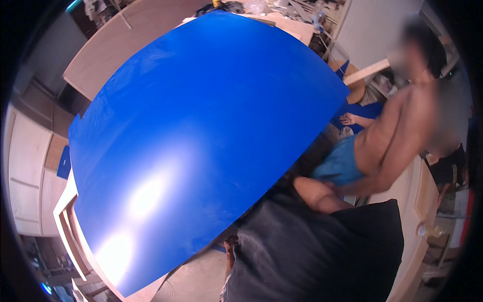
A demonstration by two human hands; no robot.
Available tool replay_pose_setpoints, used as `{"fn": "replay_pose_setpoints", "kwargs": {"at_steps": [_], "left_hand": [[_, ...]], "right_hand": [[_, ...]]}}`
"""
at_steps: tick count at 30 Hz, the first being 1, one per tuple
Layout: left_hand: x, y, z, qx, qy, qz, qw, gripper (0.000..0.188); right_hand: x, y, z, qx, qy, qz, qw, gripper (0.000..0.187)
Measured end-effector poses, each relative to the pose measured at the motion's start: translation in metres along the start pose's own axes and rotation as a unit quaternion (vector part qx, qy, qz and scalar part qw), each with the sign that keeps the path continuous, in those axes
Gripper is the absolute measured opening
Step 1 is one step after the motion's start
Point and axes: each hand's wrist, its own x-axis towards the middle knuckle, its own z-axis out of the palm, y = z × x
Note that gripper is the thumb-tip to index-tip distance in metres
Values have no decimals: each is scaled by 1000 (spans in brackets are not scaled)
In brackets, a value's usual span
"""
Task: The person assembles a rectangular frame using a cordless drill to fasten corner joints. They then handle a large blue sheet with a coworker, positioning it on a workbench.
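Observation:
A large blue sheet [216,105] with a glossy face fills the middle of the view, tilted, with bright light reflected at its lower left. From my black sleeve my right forearm [319,194] reaches toward the sheet's near right edge. The right hand sits in dark shadow by that edge, so its fingers and grip are hidden. Beside my black shirt [322,251], just under the sheet's lower edge, a narrow skin-coloured strip shows. It may be part of my left hand [231,242], but its fingers cannot be made out.
Close on the right is a co-worker [407,126] in blue shorts, one hand [348,119] near the sheet's right edge. Pale boards [141,40] lean behind the sheet. A light wooden frame [68,221] stands at left, and a cluttered bench [287,22] at the back.

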Motion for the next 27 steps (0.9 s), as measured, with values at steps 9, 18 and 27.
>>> {"fn": "replay_pose_setpoints", "kwargs": {"at_steps": [9,18,27], "left_hand": [[2,21,-14,52,-13,0,999,45],[22,52,-18,112,-40,10,993,45],[29,64,-13,139,-60,23,988,45]], "right_hand": [[-100,88,102,-71,-229,164,957,36],[-185,135,105,-40,-210,268,939,35],[-170,123,107,-20,-190,212,959,35]]}}
